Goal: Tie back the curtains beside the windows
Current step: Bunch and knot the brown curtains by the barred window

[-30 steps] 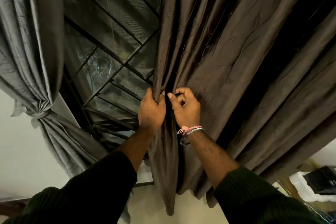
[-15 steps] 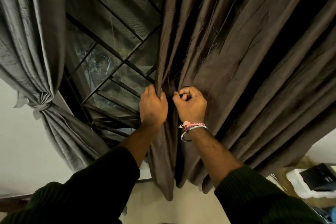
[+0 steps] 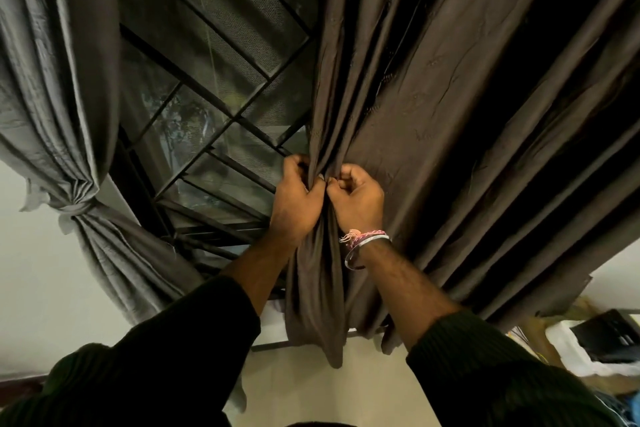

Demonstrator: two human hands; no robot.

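A dark brown curtain (image 3: 450, 107) hangs on the right of the window (image 3: 214, 80). My left hand (image 3: 294, 204) grips its gathered left edge, fingers curled round the folds. Right beside it, my right hand (image 3: 360, 201) pinches the same bunch of fabric, with a bracelet on its wrist. Below both hands the gathered cloth hangs in a narrow tail. On the left, a grey curtain (image 3: 59, 80) is drawn aside and bound with a knotted tie (image 3: 74, 210).
Dark metal grille bars (image 3: 207, 24) cross the window pane between the two curtains. A pale wall (image 3: 41, 288) lies at lower left. At the lower right corner sit a white box (image 3: 568, 350) with a dark item in it and some clutter.
Both hands have closed tighter on the brown curtain's edge and drawn more folds together. The right hand has moved closer to the left hand.
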